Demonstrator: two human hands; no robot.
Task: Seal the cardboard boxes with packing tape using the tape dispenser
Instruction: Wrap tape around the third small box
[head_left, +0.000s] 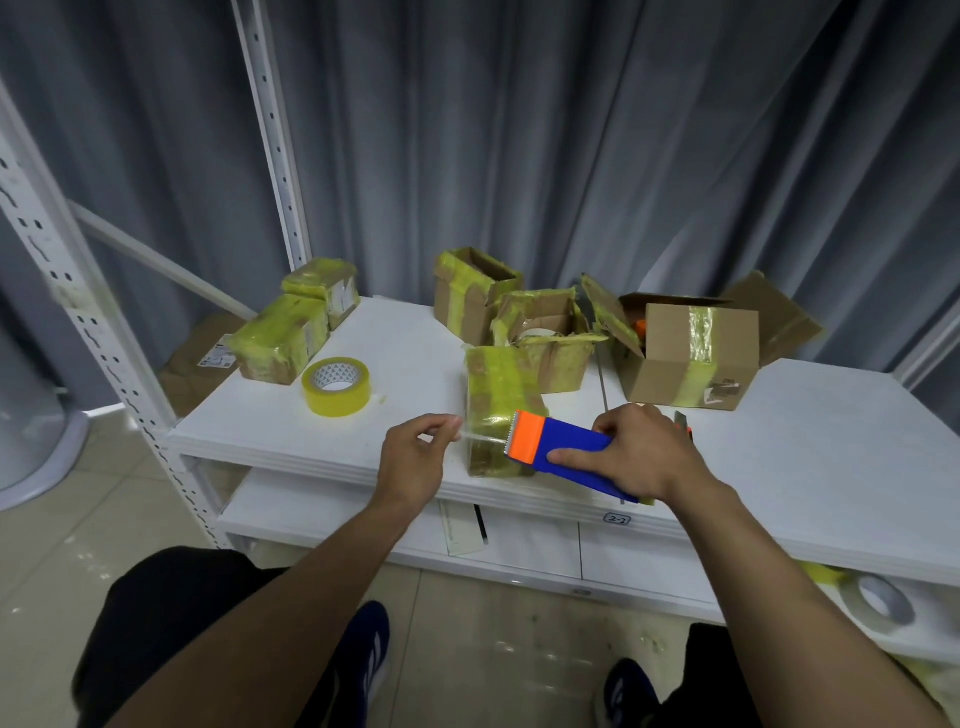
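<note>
White shelf top (810, 457) is the workbench, with everything within arm's reach. Far right is the big open box (696, 358), flaps up, one yellow tape band down its front; probably waiting its turn. Behind centre are torn open boxes (524, 317) with ragged flaps, not sealed. Back left are taped boxes (291, 332), wrapped all over in yellow and set off to the side, likely done. Front box (498, 405) stands near the shelf's front edge, between the hands, already heavily taped; likely the one being worked on. Spare tape roll (336, 385) lies flat to its left, apart from it, unused. Right hand (644, 457) is wrapped round the blue body of the tape dispenser (563, 454), thumb along its side, orange toothed end pointing left, just in front of the front box. Left hand (415, 457) pinches the free end of the tape strip (480, 439) between thumb and fingertips, other fingers curled. The strip runs taut from the blade to the pinch and looks clear of the cardboard. It reads as drawing out a length before sticking it down.
</note>
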